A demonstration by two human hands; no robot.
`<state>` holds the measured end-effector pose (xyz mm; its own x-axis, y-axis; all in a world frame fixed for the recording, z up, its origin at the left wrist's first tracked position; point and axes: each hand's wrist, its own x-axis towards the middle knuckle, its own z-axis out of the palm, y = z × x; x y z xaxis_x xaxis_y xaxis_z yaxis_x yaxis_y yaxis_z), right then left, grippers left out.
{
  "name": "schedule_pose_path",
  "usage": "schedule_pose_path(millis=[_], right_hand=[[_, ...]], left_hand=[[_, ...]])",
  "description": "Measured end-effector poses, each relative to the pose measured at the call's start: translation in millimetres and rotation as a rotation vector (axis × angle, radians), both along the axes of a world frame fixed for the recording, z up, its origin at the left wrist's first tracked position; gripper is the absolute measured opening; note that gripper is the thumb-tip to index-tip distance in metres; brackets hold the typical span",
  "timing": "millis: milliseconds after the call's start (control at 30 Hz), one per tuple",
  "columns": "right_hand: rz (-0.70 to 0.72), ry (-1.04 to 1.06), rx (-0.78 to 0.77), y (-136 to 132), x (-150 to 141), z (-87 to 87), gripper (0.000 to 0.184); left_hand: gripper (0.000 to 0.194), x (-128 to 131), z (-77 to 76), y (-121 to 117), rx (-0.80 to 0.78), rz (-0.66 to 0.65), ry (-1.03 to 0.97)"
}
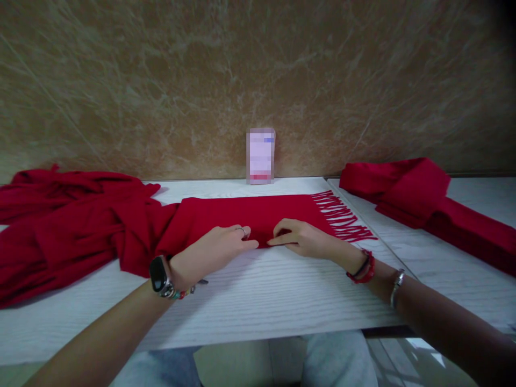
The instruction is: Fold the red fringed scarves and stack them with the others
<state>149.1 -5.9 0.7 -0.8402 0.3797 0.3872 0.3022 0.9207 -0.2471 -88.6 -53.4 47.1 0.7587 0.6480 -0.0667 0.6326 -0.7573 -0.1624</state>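
A red fringed scarf (250, 212) lies across the white table in front of me, its flat part in the middle and its fringe (341, 217) to the right. My left hand (215, 250) has its fingers closed on the scarf's near edge, a ring on one finger. A short way to the right, my right hand (308, 238) pinches the same edge between thumb and fingers. The fingertips of both hands are partly hidden. Toward the left the scarf runs into a loose, crumpled heap of red cloth (80, 236).
A phone-like upright object (261, 156), blurred out, leans on the brown marbled wall (258, 70). More red cloth (415, 193) lies folded at the right, beyond a seam in the white table (258, 301). The table's front edge is just above my knees.
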Motion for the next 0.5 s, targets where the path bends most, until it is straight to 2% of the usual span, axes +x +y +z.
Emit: schedule_pose_path(millis=[200, 300, 367, 500], right_hand=[[0.036, -0.055, -0.169, 4, 7, 4.0, 0.027], [0.063, -0.094, -0.226, 5, 9, 9.1, 0.025], [0.036, -0.086, -0.226, 5, 8, 12.0, 0.026], [-0.133, 0.019, -0.105, 1, 0, 12.4, 0.031]], left_hand=[[0.061, -11, 2.0, -14, -0.128, 0.074, -0.006], [0.057, -7, 4.6, -14, -0.203, 0.029, -0.024], [0.051, -4, 5.3, -9, -0.206, 0.045, -0.073], [0.044, -3, -1.7, 3, -0.15, 0.214, -0.118]])
